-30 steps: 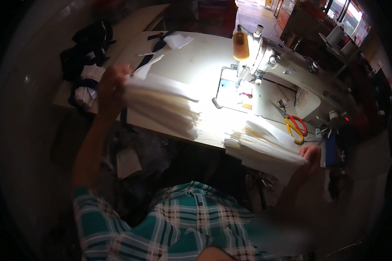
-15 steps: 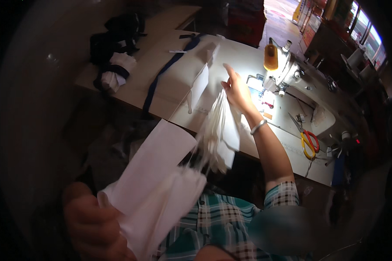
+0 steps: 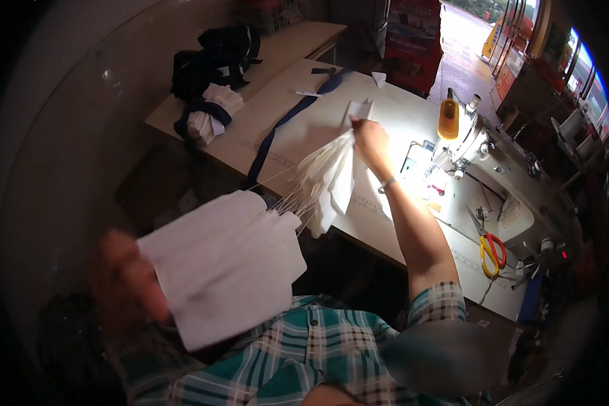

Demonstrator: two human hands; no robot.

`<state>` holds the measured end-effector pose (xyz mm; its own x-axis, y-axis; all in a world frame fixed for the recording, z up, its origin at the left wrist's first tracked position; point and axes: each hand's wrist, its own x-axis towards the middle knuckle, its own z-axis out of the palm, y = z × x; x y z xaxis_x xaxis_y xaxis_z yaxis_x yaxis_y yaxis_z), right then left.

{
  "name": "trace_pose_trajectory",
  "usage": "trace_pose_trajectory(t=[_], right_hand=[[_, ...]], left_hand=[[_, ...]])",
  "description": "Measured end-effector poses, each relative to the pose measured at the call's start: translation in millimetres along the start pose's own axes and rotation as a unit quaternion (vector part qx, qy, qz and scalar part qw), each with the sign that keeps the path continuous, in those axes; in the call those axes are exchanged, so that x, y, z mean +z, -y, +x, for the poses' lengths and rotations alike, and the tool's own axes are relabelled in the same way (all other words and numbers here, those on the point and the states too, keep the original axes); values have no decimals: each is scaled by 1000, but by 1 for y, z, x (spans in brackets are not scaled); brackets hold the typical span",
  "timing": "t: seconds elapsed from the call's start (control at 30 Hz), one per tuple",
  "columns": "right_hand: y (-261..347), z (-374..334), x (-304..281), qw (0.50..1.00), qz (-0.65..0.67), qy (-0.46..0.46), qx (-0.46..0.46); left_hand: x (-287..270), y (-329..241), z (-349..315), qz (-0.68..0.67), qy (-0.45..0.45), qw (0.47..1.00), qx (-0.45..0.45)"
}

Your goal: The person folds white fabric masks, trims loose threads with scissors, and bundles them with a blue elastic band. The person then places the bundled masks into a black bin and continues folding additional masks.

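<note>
My left hand (image 3: pixel 132 277), smeared by motion, grips the edge of a stack of white fabric pieces (image 3: pixel 223 260) held before my body, left of the table. Over the table, my right hand (image 3: pixel 371 143) is closed on the top of a bunch of white fabric pieces (image 3: pixel 326 183) that hangs in loose folds past the table's front edge. Thin threads (image 3: pixel 287 199) stretch between the two bundles. A small pale piece (image 3: pixel 360 108) sticks up just beyond my right fingers.
A lit sewing machine (image 3: pixel 463 139) stands right of my right hand. Scissors with red and yellow handles (image 3: pixel 488 250) lie on the white table (image 3: pixel 304 139). A dark blue strip (image 3: pixel 271 139) runs across it. Dark cloth (image 3: pixel 213 61) and a tied white bundle (image 3: pixel 213 111) sit far left.
My right hand has closed from extended fingers, and the piece strung beside it now seems gathered in. The left stack has swung flatter and broader. The whole view has shifted.
</note>
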<state>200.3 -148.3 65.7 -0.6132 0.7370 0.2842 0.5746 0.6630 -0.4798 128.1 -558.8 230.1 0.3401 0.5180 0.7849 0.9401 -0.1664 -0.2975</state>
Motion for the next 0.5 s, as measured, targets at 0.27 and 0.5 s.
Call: trace_pose_trajectory(t=[0.27, 0.5], right_hand=[[-6, -116, -45, 970, 128, -155, -135], [22, -171, -70, 924, 175, -182, -288]], left_hand=[[147, 71, -73, -573, 142, 726, -352], [300, 153, -152, -504, 184, 593, -601]])
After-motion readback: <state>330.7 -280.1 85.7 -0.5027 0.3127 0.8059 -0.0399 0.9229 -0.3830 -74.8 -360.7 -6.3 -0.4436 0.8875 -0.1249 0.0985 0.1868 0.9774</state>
